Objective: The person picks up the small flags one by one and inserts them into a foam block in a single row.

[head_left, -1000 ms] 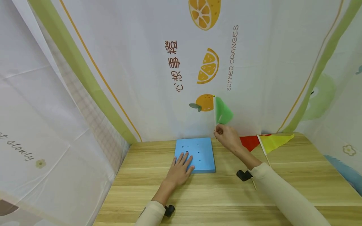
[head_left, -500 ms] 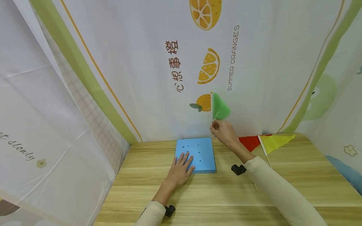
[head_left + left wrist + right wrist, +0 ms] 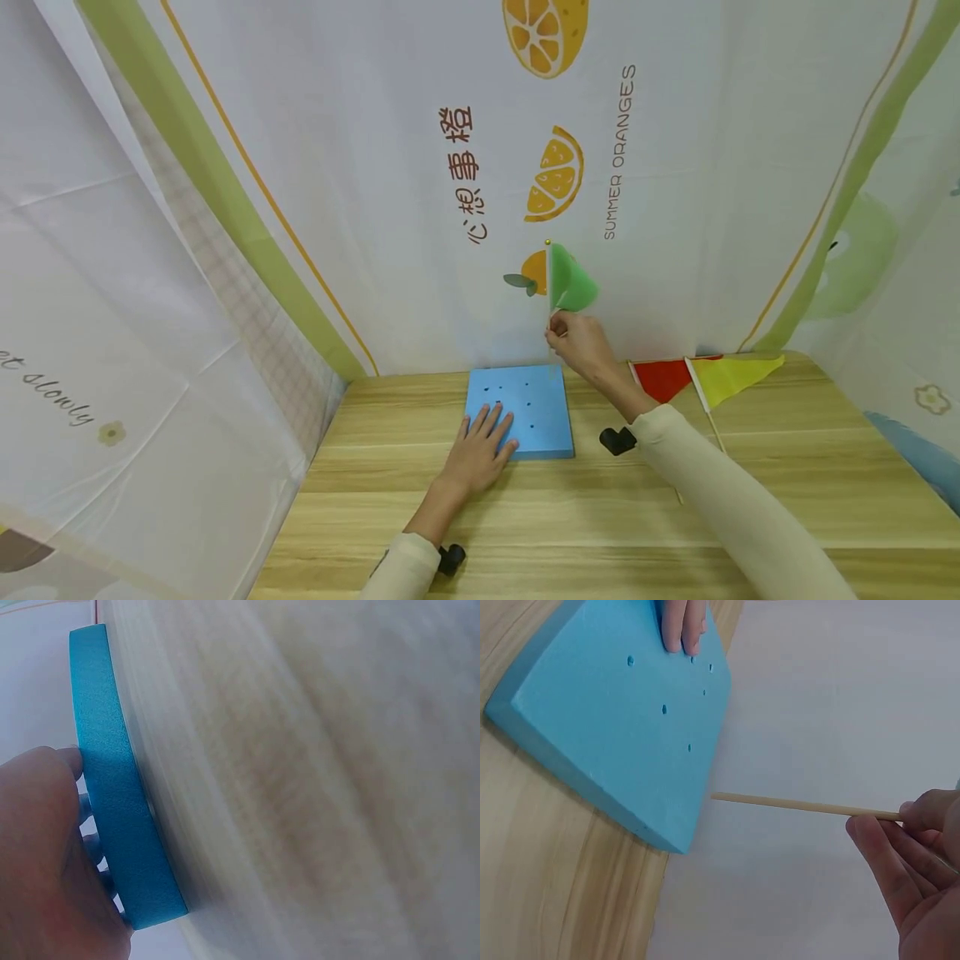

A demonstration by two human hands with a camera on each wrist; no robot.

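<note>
At the left, the left hand [image 3: 474, 454] lies on the block [image 3: 550, 429], fingers straight and spread, pressing or resting on its near left part; how hard, I cannot tell. The block sits flat on the table [image 3: 585, 533], near the curtain [image 3: 405, 275]. Next comes the green flag [image 3: 573, 287], held up roughly upright at the block's far right corner, its cloth before the curtain. The right hand [image 3: 582, 342] pinches its stick [image 3: 802, 805] below the cloth between thumb and fingers; the bare tip points toward the block, apart from it. Farther right, the red flag [image 3: 662, 381] and yellow flag [image 3: 738, 379] lie on the table, overlapping

Going wrong, as I judge it: the block could slide if the left hand eases off; the tip could wander and miss a hole, because so much stick hangs free of the pinch; pushed at a slant, it could bend or scar the block; a low right sleeve [image 3: 731, 492] could drag the two lying flags

Counted: two hands, one block, six holes visible (fingers may cover more), three flags, one green, one red, one yellow
</note>
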